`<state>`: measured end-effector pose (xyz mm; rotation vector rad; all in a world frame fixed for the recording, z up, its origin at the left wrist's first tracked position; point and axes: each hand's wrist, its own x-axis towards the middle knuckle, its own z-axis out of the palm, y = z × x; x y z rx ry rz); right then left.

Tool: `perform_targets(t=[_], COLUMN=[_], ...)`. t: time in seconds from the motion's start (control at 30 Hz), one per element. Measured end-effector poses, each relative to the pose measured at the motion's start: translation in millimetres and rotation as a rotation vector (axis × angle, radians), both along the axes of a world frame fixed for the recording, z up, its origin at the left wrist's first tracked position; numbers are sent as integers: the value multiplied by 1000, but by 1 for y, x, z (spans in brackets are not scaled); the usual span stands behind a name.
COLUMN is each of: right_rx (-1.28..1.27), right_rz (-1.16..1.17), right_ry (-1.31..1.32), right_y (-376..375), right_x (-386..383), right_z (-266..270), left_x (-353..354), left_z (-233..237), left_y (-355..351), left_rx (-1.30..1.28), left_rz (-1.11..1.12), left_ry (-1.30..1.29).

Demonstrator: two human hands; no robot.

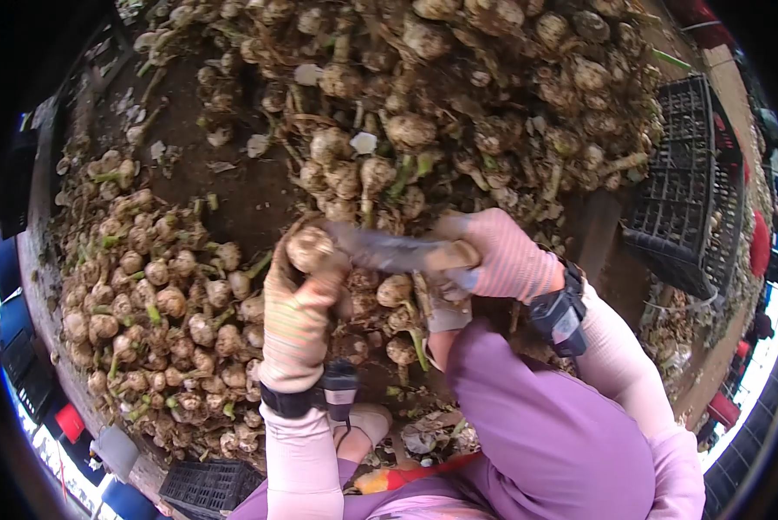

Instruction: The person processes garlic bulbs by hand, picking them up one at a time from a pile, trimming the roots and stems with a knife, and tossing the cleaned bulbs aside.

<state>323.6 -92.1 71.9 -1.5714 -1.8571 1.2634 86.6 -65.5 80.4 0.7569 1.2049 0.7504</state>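
Observation:
In the head view, my left hand [295,319], in a striped glove, is wrapped round a garlic bulb [309,250]. My right hand [506,257], gloved the same way, grips the pale handle of a knife [384,250]. The blade is smeared by motion and reaches left to the edge of the bulb. Below the knife, between my hands, lie a few loose bulbs [396,292] with bits of green stem. Beyond my hands rises a big heap of garlic with long stems [423,130]. To the left spreads a pile of short-stemmed bulbs [170,301].
A black plastic crate [670,186] stands tilted at the right, beside the heap. Another black crate [208,485] sits at the lower left. My bent knee [545,416] in purple trousers is close below my right hand. Scraps and peelings [423,438] litter the ground.

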Motion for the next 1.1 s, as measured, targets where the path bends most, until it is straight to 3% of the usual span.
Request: perform_targets(t=[0.1, 0.17, 0.23, 0.27, 0.3, 0.33, 0.37, 0.4, 0.43, 0.47, 0.53, 0.57, 0.6, 0.63, 0.67, 0.73, 0.77, 0.8, 0.87, 0.9, 0.93, 0.97, 1.03, 1.1], right_rx=[-107, -308, -316, -299, -347, -287, -295, -33, -279, -267, -118, -134, -149, -165, -182, -242, -283, -366, -325, -316, -164, -297, -435, -544], right_rz=[-107, -258, -428, -425, -522, -518, -457, -491, -503, -519, -497, -503, -522, -541, -556, -577, -579, -582, -621, -647, -638, -648, -650, -710], right_ry=[126, 72, 263, 214, 192, 205, 143, 214, 187, 175, 720, 700, 660, 603, 538, 417, 389, 185, 323, 403, 311, 305, 295, 327], right_y=[-10, -13, -23, -23, -31, -31, -30, -40, -36, -43, -50, -53, -53, -53, -51, -49, -46, -49, -59, -57, -58, -58, -56, -51], right_x=[10, 13, 11, 16, 16, 18, 22, 24, 26, 28, 24, 24, 24, 24, 22, 25, 23, 28, 37, 35, 32, 34, 34, 33], right_z=[-14, -13, -35, -40, -51, -50, -47, -93, -68, -68, -67, -63, -51, -43, -35, -21, -17, -30, -53, -46, -51, -49, -40, -37], left_x=[-22, -33, -25, -11, 5, 18, 22, 28, 46, 69, 130, 158, 175, 181, 183, 162, 142, 122, 75, 54, 30, 4, -29, -42], left_z=[-2, -2, -7, -6, 1, 5, -2, -6, 11, 23, 72, 107, 112, 129, 146, 134, 114, 88, 31, 7, -7, -42, -42, -37], left_y=[16, 21, 24, 22, 20, 18, 17, 19, 20, 16, 10, 2, -3, -3, 0, 27, 38, 47, 65, 73, 84, 98, 135, 173], left_rx=[-86, -29, 143, 262, 134, 0, 83, 183, 23, 33, 73, 16, 160, 85, 131, 170, 228, 271, 388, 295, 341, 549, 607, 522], left_rz=[142, 52, -69, -116, -114, -115, -266, -396, -460, -498, -648, -684, -766, -718, -573, -433, -346, -336, -300, -197, -195, -108, -38, 148], left_ry=[49, 104, 145, 157, 25, -80, -2, 96, -4, -10, -382, -581, -803, -960, -912, -886, -699, -518, -18, 75, 128, 231, 572, 618])
